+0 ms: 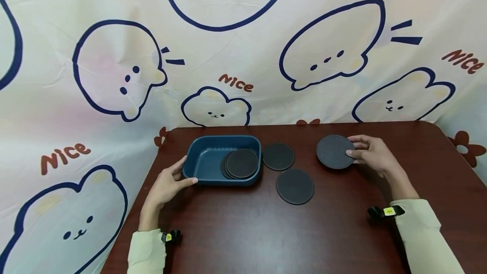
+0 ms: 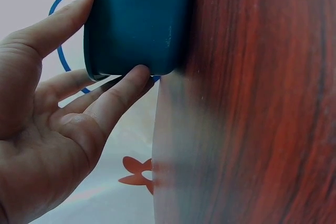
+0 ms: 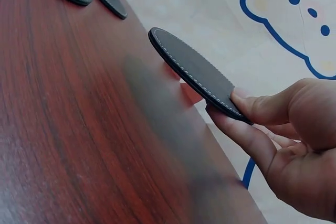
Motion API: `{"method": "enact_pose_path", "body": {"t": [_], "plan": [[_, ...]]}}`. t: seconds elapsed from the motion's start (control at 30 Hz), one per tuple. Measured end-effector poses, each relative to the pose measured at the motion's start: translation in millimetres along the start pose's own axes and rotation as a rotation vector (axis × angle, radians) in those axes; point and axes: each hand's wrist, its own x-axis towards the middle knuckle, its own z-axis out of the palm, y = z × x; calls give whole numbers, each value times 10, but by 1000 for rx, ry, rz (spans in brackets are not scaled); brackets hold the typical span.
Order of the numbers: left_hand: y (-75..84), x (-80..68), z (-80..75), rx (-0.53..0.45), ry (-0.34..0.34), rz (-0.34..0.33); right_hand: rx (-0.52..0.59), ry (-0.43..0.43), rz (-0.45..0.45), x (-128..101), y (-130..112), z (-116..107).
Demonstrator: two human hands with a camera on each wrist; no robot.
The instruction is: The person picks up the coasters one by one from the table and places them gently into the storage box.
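Note:
My right hand [image 1: 370,153] pinches a round black coaster [image 1: 334,151] by its edge, thumb on top and fingers beneath. In the right wrist view this stitched coaster [image 3: 194,69] is lifted off the table. At the left, my left hand [image 1: 169,183] grips the near-left corner of a blue rectangular basin [image 1: 213,182], with the thumb at its near side and fingers against its end wall. Inside the basin's right part lie several overlapping black coasters [image 1: 242,164]. Two more lie on the table: one coaster [image 1: 279,156] beside the basin, another coaster [image 1: 295,187] nearer to me.
The dark red-brown wooden table [image 1: 266,236] carries everything. Behind it and along its left side hangs a pale cloth [image 1: 266,105] with blue cartoon outlines and red lettering. The table's back edge runs just beyond the basin.

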Motion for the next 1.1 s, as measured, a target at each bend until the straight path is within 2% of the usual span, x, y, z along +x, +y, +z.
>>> {"method": "enact_pose_path", "body": {"t": [0.77, 1.1], "plan": [[-18, -58, -12, 6, 17, -22, 128, -28, 36, 9, -20, 82], [-3, -7, 13, -10, 24, -10, 178, -5, 16, -53, 9, 16]]}}
